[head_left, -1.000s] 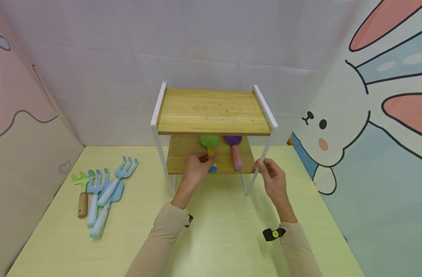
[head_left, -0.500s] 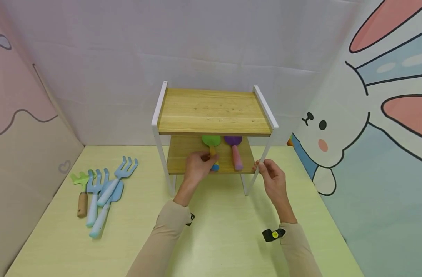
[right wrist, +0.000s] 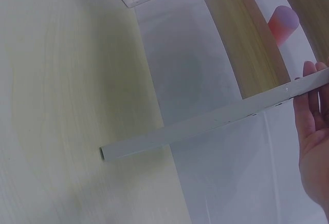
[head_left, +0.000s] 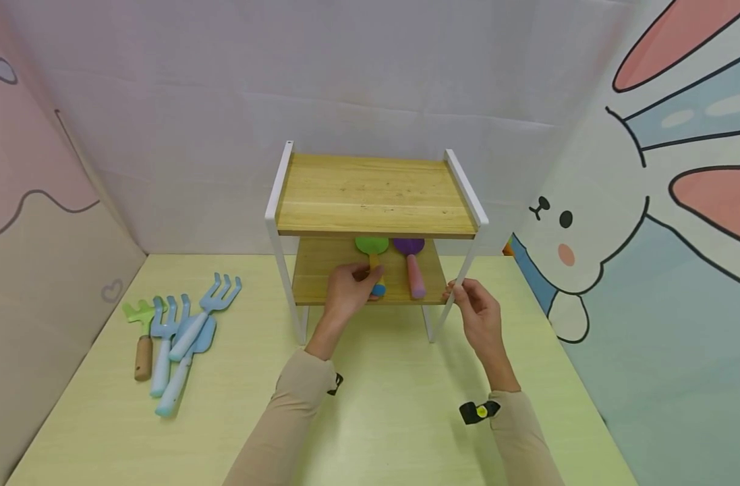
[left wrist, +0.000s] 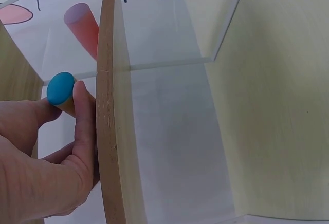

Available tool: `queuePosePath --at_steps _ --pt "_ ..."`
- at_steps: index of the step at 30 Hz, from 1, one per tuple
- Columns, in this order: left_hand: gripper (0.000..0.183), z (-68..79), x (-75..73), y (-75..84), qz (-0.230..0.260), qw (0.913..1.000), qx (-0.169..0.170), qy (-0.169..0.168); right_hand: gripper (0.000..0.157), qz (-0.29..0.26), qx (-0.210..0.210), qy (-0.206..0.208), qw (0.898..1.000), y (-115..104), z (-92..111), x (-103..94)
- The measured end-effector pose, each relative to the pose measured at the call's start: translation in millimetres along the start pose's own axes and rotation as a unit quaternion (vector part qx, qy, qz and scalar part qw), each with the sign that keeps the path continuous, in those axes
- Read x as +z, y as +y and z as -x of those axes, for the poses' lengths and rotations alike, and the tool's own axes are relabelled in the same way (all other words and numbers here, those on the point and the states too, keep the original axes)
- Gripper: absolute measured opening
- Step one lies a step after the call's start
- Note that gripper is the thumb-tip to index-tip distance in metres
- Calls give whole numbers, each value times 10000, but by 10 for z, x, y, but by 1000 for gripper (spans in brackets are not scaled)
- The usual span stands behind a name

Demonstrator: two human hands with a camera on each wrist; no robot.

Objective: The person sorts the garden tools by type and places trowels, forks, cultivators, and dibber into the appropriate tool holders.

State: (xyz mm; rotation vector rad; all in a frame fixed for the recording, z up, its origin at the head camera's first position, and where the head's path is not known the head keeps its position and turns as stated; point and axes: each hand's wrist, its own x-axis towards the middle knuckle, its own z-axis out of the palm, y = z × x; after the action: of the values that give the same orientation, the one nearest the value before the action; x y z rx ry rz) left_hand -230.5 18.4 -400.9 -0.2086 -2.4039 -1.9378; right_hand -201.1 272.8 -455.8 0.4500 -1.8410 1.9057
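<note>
On the lower wooden shelf [head_left: 311, 273] of a two-tier rack lies a toy shovel [head_left: 372, 246] with a green blade and a yellow handle ending in blue. My left hand [head_left: 347, 291] pinches that handle near its blue end [left wrist: 60, 88], at the shelf's front edge. Beside it on the right rests a second shovel [head_left: 415, 275], purple with a pink handle. My right hand [head_left: 482, 312] holds the rack's white right front leg [head_left: 444, 320] between thumb and fingers. The upper shelf hides the far parts of both blades.
The rack's bare upper shelf [head_left: 376, 196] overhangs the shovels. To the left on the table [head_left: 382, 418] lie two blue hand forks [head_left: 222, 295], a blue trowel [head_left: 177, 386] and a green rake [head_left: 142, 358] with a brown handle. A white cloth wall [head_left: 193, 169] stands behind.
My left hand has shifted slightly to the right with the green shovel, bringing it nearer the purple one. The right hand stays on the rack leg.
</note>
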Motion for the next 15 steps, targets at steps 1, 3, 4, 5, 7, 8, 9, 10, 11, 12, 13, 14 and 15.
queuePosePath --at_steps 1,3,4,5,7,8,9,10,11,12,13,14,15 --pt "37 0 1 -1 7 10000 3 8 17 -4 -14 -2 10000 2 -2 1" --pt "37 -1 4 -7 34 10000 17 13 17 -2 -33 -5 10000 4 -4 2" --pt "37 -2 4 -8 45 10000 32 21 16 6 -37 -4 10000 5 -5 2" --pt "36 -2 6 -12 52 10000 46 25 16 14 -40 1 10000 5 -5 2" --pt "36 -4 6 -15 60 9999 79 33 16 23 -36 9 10000 8 -5 0" --pt "36 -4 7 -16 59 9999 84 35 16 16 -35 12 10000 10 -4 -1" --pt "36 -4 6 -15 61 9999 85 36 16 7 -33 9 10000 13 -4 -3" --pt "36 -4 6 -13 62 9999 69 38 16 -12 -31 2 10000 16 -3 -5" --pt "36 -4 6 -14 66 10000 43 45 17 -11 -30 -7 10000 19 -3 -7" --pt "37 -2 6 -13 83 10000 9 51 17 -9 -32 -21 10000 21 -2 -9" --pt "37 0 6 -14 103 9999 -23 55 17 -17 -32 -28 10000 23 -2 -10" --pt "38 3 6 -13 127 9999 -54 56 17 -20 -37 -35 10000 24 -2 -11" --pt "39 5 6 -14 156 9998 -79 61 17 -19 -44 -38 10000 25 -2 -12"
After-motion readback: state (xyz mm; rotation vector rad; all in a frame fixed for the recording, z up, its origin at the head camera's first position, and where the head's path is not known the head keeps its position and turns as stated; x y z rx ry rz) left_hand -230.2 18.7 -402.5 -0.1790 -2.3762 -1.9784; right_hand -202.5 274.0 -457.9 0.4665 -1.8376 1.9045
